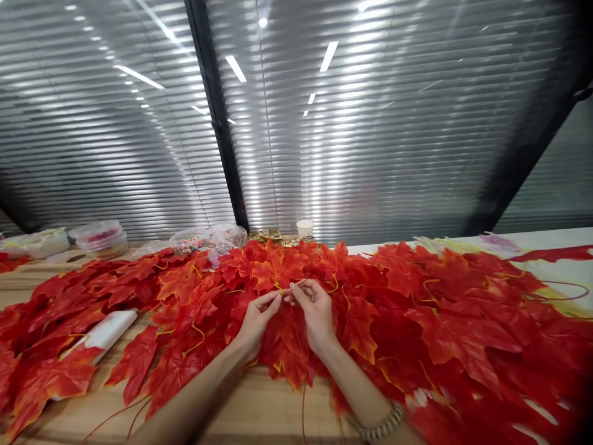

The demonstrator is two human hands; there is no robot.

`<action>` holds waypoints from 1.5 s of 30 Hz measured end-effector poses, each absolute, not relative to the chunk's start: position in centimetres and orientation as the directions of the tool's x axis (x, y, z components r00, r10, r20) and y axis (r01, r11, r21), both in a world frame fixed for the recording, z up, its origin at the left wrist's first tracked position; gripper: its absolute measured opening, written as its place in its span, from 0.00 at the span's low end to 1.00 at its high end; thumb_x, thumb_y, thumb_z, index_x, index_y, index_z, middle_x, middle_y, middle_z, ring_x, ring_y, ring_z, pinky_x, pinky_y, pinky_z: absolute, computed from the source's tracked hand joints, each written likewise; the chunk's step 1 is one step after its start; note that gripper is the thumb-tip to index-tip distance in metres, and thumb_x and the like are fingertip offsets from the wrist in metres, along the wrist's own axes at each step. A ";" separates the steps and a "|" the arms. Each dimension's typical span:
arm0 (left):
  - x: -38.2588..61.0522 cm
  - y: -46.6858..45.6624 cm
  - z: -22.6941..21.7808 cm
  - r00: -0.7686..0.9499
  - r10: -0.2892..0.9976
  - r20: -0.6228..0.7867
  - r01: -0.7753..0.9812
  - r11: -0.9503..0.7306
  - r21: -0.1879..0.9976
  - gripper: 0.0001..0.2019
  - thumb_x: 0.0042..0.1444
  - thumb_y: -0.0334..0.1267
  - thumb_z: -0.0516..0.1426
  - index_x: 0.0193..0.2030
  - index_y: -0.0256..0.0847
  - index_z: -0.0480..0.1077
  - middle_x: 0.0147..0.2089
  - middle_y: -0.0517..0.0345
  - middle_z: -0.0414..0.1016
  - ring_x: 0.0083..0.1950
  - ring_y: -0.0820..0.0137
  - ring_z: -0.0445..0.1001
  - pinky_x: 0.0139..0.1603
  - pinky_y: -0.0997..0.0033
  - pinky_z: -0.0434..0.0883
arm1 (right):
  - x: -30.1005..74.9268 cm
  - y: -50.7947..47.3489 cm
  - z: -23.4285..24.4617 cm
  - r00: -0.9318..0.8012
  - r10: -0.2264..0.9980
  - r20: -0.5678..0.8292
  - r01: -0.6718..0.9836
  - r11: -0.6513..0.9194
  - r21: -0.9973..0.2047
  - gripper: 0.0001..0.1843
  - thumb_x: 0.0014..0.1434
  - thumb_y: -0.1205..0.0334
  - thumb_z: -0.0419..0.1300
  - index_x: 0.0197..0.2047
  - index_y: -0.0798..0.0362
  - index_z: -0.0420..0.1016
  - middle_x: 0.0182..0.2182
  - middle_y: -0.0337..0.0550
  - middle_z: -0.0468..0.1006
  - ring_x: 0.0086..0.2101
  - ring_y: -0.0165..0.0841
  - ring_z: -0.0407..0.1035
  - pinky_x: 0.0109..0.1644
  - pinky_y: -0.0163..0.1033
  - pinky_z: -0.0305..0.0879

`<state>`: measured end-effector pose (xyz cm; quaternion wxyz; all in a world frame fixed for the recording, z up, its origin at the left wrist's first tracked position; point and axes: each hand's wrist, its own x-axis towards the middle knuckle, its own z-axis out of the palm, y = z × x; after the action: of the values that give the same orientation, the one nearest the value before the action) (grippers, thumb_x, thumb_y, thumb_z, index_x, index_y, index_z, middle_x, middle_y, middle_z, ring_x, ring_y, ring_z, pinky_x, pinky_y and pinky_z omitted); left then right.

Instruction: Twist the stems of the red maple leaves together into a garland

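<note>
Both hands meet over a wide heap of red artificial maple leaves (278, 267) with yellow stems. My left hand (257, 318) pinches a thin yellow leaf stem between thumb and forefinger. Close beside it, my right hand (315, 309) has its thumb and forefinger pressed together on a thin reddish-brown cord that runs toward the same stem. How stem and cord are joined at the fingertips is too small to make out. More cord (304, 414) hangs below the leaves over the wooden table's front part.
A white box-like object (104, 337) lies partly under leaves at left. Along the back of the wooden table (264, 408) are stacked clear plastic tubs (99, 240), plastic bags (217, 238) and a white paper cup (304, 228). Behind stands glass with blinds (370, 136).
</note>
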<state>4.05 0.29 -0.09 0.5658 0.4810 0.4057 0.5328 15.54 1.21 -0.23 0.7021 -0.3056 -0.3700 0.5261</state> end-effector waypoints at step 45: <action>3.7 -0.3 -1.0 0.026 0.995 -0.095 -0.350 0.099 0.932 0.14 0.37 0.40 0.66 0.33 0.38 0.77 0.33 0.55 0.77 0.35 0.70 0.72 0.43 0.71 0.66 | 15.6 0.6 -0.4 0.160 0.928 0.337 -0.263 0.369 -0.891 0.08 0.49 0.59 0.63 0.29 0.53 0.69 0.24 0.37 0.72 0.23 0.28 0.68 0.30 0.35 0.67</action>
<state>3.75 -0.31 -0.97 0.6073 0.3799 0.4248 0.5536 15.56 0.60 -0.39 0.6766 -0.3492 -0.4761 0.4400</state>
